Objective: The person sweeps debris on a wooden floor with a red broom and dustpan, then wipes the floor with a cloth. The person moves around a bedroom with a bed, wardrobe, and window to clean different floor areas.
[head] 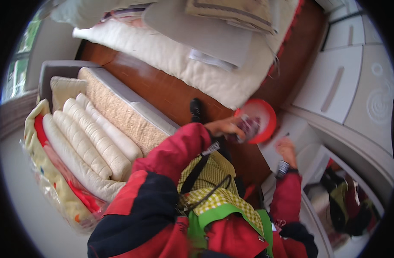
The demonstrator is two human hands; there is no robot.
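Observation:
My left hand (227, 126) grips a crumpled dark purple-grey cloth (248, 128), blurred by motion. The cloth hangs over the near left side of a red plastic bucket (271, 121), whose inside looks pale. To the right, my right hand (286, 149) is raised beside a white cabinet surface (301, 130). A small dark thing shows at its fingertips, too blurred to name. Whether those fingers hold it cannot be told.
A bed with a cream quilt (171, 64) lies ahead. At left, a sofa (119, 106) bears rolled white quilts (87, 138). White drawers (332, 84) and a framed mirror (345, 200) line the right. A dark shoe (196, 108) stands on the wooden floor (145, 85).

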